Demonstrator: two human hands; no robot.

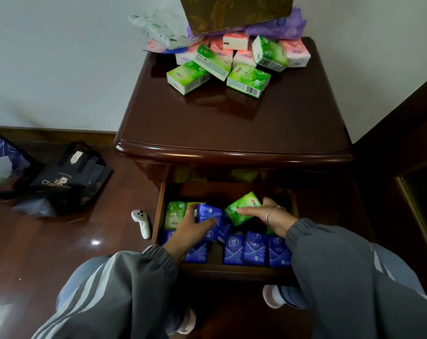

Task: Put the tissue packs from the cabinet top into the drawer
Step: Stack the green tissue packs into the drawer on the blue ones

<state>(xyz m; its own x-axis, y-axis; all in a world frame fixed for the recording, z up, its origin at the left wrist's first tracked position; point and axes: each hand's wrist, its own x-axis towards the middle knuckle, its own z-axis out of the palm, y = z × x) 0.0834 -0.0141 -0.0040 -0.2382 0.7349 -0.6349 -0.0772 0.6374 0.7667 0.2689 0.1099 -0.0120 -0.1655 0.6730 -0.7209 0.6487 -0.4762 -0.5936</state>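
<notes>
The dark wooden cabinet (232,123) has its drawer (158,206) pulled open below. Both my hands are inside the drawer. My left hand (191,228) grips a blue tissue pack (208,214) at the drawer's middle. My right hand (264,214) holds a green tissue pack (242,207), tilted, just right of it. Several blue packs (254,248) stand in a row along the drawer's front, and green packs (174,214) lie at its back left. On the cabinet top, a pile of green packs (248,79) and pink packs (294,52) sits toward the rear.
A brown box (234,13) and plastic bags (158,30) lie behind the pile against the wall. A white controller (141,222) lies on the floor left of the drawer. Black bags (68,179) stand on the floor at the left. Dark furniture (403,133) borders the right side.
</notes>
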